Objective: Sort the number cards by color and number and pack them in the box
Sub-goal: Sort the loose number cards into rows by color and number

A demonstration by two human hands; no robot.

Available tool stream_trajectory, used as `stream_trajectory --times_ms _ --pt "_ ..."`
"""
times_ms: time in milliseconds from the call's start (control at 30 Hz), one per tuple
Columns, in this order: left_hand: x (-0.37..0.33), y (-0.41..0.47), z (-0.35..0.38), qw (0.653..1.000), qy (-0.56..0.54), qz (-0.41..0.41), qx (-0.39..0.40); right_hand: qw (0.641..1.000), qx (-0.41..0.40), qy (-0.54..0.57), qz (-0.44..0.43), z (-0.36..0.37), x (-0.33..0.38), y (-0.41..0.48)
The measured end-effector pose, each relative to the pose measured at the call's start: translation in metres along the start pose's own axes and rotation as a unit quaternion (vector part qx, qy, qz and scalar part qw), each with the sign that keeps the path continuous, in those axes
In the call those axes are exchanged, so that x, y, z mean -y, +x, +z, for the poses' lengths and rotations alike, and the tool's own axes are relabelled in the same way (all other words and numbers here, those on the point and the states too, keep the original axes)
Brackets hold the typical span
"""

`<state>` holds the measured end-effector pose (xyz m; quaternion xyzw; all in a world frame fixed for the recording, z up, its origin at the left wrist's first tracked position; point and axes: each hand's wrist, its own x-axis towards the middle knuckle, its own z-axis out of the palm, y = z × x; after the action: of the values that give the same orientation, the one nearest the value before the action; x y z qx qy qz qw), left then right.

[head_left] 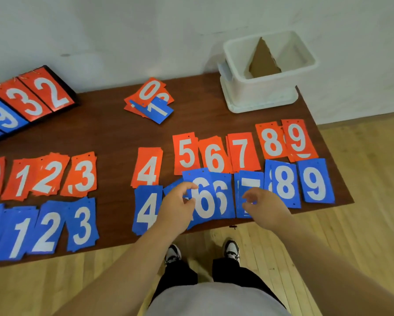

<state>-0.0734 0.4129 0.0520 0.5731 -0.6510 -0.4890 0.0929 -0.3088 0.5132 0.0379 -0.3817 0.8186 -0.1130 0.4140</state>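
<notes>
Watching the left hand pinch the left edge of a blue 6 card near the front of the table, thumb & forefinger curled on it. From my end the right hand has fingers bent over the blue 7 pile just beside; can't tell if it grips. Row of orange piles 0-9 runs behind the blue ones, a mixed pile lies further back, & the white box stands at the back right corner.

Dark wooden table against a white wall; pale, seemingly wooden floor.
</notes>
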Motion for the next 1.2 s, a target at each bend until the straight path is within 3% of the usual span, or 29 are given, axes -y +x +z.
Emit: stream_trajectory --times_ms 133,400,567,833,1200 --pt "-0.015 0.009 0.037 0.997 0.066 0.038 0.028 1.0 -0.015 -0.013 -0.021 -0.023 -0.018 0.003" --pt "-0.022 0.014 0.046 0.969 0.246 -0.018 -0.01 0.997 -0.047 -0.019 -0.061 -0.043 -0.02 0.021" --pt "-0.019 0.011 -0.007 0.948 0.301 -0.039 -0.09 0.993 -0.054 -0.03 -0.102 -0.044 0.022 0.041" --pt "0.007 0.039 -0.111 0.933 0.32 -0.063 -0.151 0.986 -0.039 -0.052 -0.155 -0.026 0.125 0.087" --pt "0.035 0.185 -0.229 0.934 0.332 -0.044 -0.126 0.986 -0.039 -0.113 -0.119 0.009 0.255 0.187"
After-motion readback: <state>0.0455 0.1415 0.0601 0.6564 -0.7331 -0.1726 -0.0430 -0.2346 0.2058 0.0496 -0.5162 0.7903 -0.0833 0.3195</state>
